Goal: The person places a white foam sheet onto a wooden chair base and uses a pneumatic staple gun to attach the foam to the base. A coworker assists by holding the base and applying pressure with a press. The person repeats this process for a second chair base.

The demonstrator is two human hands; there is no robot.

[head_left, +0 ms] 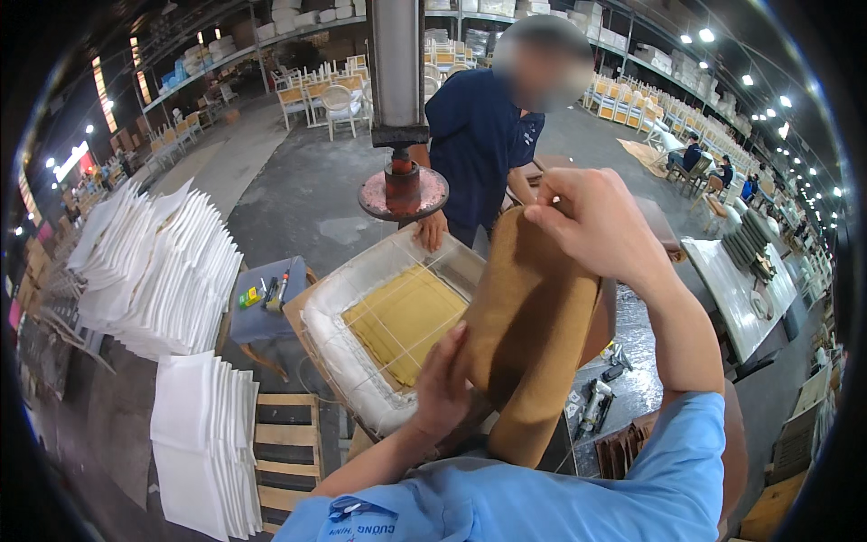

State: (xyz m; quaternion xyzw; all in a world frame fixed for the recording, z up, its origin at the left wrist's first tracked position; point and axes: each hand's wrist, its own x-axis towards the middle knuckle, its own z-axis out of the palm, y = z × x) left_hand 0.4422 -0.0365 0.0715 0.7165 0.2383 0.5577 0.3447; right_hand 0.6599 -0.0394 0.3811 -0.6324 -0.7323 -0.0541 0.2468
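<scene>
A piece of brown upholstery [506, 312], smooth like suede or leather, stands up in front of me and folds over on its right side. At its top edge, my right hand [601, 221] is closed, thumb and fingers pinching the material. Lower down, my left hand [441, 384] grips the left edge with its fingers pointing upward; part of its hold is hidden. Left of the upholstery lies a padded seat frame [330, 330] with white wadding around its rim, cord strung across it and folded yellow cloth [406, 321] inside.
Across the frame, a co-worker in dark blue [465, 135] rests a hand on its rim. A press column with a round plate [402, 194] hangs above. A staple gun [593, 406] lies on the right table. White sheet stacks [158, 271] and a blue stool [262, 303] stand left.
</scene>
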